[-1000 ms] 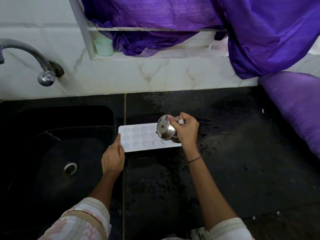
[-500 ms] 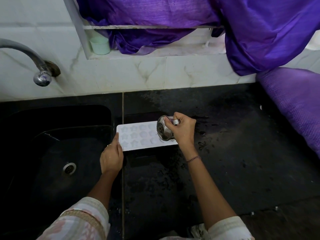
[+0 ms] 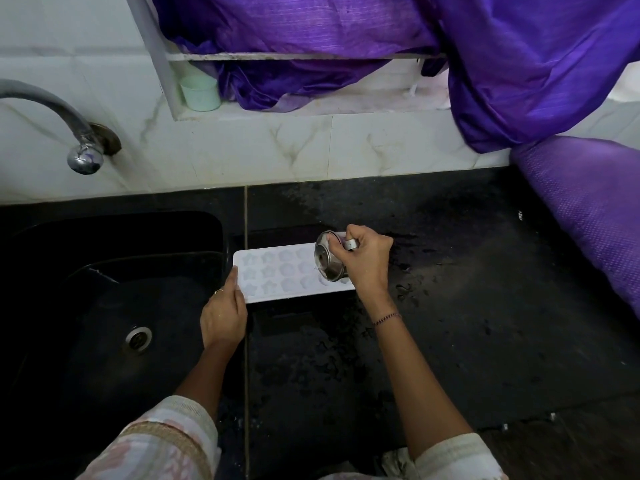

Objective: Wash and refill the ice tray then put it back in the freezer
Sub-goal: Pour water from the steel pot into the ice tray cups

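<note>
A white ice tray [image 3: 277, 271] with star and flower moulds lies flat on the wet black counter [image 3: 450, 289], just right of the sink. My left hand [image 3: 225, 313] rests on the tray's near left corner, fingers pressed on its edge. My right hand [image 3: 367, 261] grips a small steel cup [image 3: 329, 261] by its handle. The cup is tipped on its side over the tray's right end, its base facing left. The tray's right end is hidden behind the cup and hand.
A black sink [image 3: 104, 306] with a round drain [image 3: 138, 337] sits at the left, with a steel tap [image 3: 76, 133] above it. A pale green cup [image 3: 201, 93] stands in a wall niche. Purple cloth [image 3: 519, 64] hangs at the back and right.
The steel cup has tipped further onto its side over the tray's right end. My left hand has stayed on the tray's left corner.
</note>
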Action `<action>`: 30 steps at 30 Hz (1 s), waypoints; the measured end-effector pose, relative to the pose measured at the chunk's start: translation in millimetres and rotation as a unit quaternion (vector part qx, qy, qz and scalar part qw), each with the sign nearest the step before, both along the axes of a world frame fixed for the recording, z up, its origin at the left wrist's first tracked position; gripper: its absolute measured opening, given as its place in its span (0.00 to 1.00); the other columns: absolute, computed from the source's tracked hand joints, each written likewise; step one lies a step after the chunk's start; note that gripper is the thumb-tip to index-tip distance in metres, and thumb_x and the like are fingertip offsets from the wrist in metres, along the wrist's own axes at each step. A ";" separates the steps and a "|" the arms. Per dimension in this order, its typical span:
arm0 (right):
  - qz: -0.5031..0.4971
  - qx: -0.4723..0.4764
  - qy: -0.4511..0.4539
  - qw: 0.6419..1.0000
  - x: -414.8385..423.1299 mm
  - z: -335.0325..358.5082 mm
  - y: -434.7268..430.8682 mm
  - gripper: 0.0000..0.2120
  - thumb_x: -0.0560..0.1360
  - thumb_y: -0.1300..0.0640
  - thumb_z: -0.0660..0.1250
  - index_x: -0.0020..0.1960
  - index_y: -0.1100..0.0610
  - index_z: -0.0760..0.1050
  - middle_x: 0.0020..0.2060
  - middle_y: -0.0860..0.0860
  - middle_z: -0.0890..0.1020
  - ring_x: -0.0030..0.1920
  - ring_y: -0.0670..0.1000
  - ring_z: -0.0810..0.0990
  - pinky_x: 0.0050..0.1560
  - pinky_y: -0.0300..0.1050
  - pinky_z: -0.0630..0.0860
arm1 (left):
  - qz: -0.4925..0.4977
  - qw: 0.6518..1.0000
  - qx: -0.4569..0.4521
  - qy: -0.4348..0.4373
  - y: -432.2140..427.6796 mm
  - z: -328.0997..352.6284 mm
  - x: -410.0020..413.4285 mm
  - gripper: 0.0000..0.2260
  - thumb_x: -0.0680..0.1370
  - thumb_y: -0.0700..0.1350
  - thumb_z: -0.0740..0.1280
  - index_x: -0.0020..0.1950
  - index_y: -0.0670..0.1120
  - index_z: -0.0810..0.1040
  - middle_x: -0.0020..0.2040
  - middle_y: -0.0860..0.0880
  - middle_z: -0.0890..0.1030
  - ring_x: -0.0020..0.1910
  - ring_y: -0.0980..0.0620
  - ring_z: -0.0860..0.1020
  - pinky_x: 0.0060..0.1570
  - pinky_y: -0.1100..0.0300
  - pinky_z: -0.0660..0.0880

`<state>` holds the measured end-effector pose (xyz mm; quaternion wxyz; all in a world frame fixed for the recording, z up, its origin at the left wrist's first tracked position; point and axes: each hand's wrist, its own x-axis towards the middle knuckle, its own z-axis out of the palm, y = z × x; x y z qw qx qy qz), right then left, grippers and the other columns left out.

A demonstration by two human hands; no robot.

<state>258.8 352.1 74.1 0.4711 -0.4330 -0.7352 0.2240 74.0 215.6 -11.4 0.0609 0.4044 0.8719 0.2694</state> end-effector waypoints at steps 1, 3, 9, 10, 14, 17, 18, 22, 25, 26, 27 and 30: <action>0.002 0.003 0.004 1.000 -0.2 0.1 -0.1 0.24 0.68 0.57 0.73 0.27 0.50 0.57 0.22 0.43 0.61 0.27 0.44 0.63 0.37 0.58 0.72 | 0.000 1.000 0.002 -0.002 -0.1 0.0 0.1 0.21 0.82 0.43 0.54 0.75 0.48 0.62 0.43 0.40 0.78 0.42 0.42 0.77 0.43 0.50 0.72; 0.007 -0.003 0.021 1.000 -0.2 0.2 -0.6 0.22 0.68 0.54 0.71 0.27 0.53 0.58 0.22 0.45 0.63 0.26 0.47 0.66 0.36 0.57 0.73 | 0.001 1.000 0.002 -0.004 -0.2 -0.1 0.2 0.21 0.82 0.43 0.54 0.75 0.48 0.62 0.44 0.40 0.78 0.42 0.42 0.77 0.43 0.51 0.72; 0.002 -0.027 0.071 0.997 -1.4 3.8 -0.2 0.23 0.68 0.55 0.71 0.27 0.53 0.57 0.22 0.44 0.59 0.26 0.44 0.60 0.32 0.50 0.68 | 0.003 1.000 0.001 -0.005 -0.4 0.3 0.1 0.21 0.81 0.43 0.54 0.75 0.48 0.62 0.44 0.40 0.78 0.43 0.42 0.77 0.43 0.50 0.72; 0.000 -0.036 0.080 0.996 -0.9 3.4 0.7 0.24 0.68 0.57 0.72 0.27 0.53 0.57 0.22 0.45 0.60 0.26 0.43 0.61 0.32 0.49 0.67 | 0.002 1.000 0.003 -0.005 -0.8 0.3 0.3 0.21 0.81 0.43 0.55 0.75 0.48 0.62 0.44 0.40 0.78 0.42 0.42 0.77 0.43 0.50 0.72; -0.004 -0.087 0.139 0.986 1.6 5.6 1.1 0.24 0.69 0.62 0.73 0.27 0.61 0.58 0.25 0.55 0.62 0.29 0.47 0.62 0.31 0.42 0.65 | 0.001 1.000 0.006 -0.002 -1.0 -0.9 -0.5 0.21 0.81 0.43 0.55 0.75 0.48 0.62 0.44 0.40 0.79 0.42 0.42 0.77 0.43 0.50 0.72; -0.021 -0.112 0.168 0.979 4.3 7.5 2.1 0.24 0.69 0.62 0.74 0.27 0.58 0.58 0.24 0.52 0.62 0.28 0.43 0.60 0.30 0.35 0.63 | 0.001 1.000 0.004 -0.002 -0.4 -0.1 -0.3 0.21 0.81 0.43 0.54 0.75 0.48 0.62 0.45 0.39 0.79 0.43 0.41 0.77 0.43 0.50 0.72; -0.027 -0.118 0.176 0.977 5.3 7.2 2.8 0.25 0.69 0.62 0.74 0.27 0.56 0.58 0.24 0.50 0.61 0.27 0.43 0.59 0.30 0.34 0.62 | 0.001 1.000 0.004 -0.002 -0.5 0.3 -0.1 0.21 0.81 0.43 0.54 0.75 0.48 0.62 0.45 0.39 0.79 0.43 0.41 0.77 0.43 0.50 0.72; -0.039 -0.138 0.193 0.971 9.3 4.7 5.4 0.26 0.69 0.61 0.74 0.27 0.54 0.57 0.23 0.46 0.60 0.26 0.43 0.59 0.30 0.34 0.62 | 0.002 1.000 0.002 -0.005 -1.6 1.4 -0.1 0.21 0.82 0.43 0.54 0.75 0.48 0.62 0.45 0.39 0.78 0.43 0.40 0.77 0.43 0.50 0.72; -0.033 -0.130 0.183 0.974 12.2 5.7 5.5 0.24 0.69 0.62 0.74 0.27 0.56 0.58 0.23 0.48 0.61 0.26 0.43 0.59 0.29 0.32 0.62 | 0.001 1.000 -0.005 -0.002 -1.1 1.8 0.3 0.21 0.81 0.43 0.54 0.75 0.48 0.61 0.46 0.39 0.78 0.44 0.41 0.77 0.43 0.50 0.72; -0.028 -0.124 0.177 0.976 13.1 6.2 5.5 0.24 0.69 0.63 0.74 0.27 0.57 0.59 0.24 0.49 0.61 0.26 0.43 0.60 0.29 0.32 0.62 | 0.001 1.000 -0.005 -0.002 -0.9 1.8 0.3 0.21 0.81 0.43 0.54 0.75 0.48 0.61 0.45 0.39 0.78 0.43 0.41 0.77 0.43 0.50 0.72; -0.023 -0.116 0.169 0.978 14.0 6.4 5.7 0.23 0.69 0.63 0.73 0.28 0.58 0.59 0.24 0.50 0.61 0.26 0.44 0.60 0.29 0.31 0.62 | 0.002 1.000 -0.005 -0.002 -0.7 1.5 0.2 0.21 0.81 0.43 0.54 0.75 0.48 0.61 0.45 0.39 0.78 0.43 0.42 0.77 0.43 0.50 0.72; -0.018 -0.085 0.134 0.987 15.6 6.7 5.9 0.25 0.69 0.64 0.72 0.27 0.55 0.58 0.24 0.51 0.61 0.28 0.44 0.59 0.30 0.33 0.62 | 0.001 1.000 -0.004 0.000 -0.5 0.4 0.1 0.21 0.81 0.43 0.54 0.75 0.48 0.61 0.44 0.40 0.78 0.41 0.43 0.76 0.42 0.51 0.71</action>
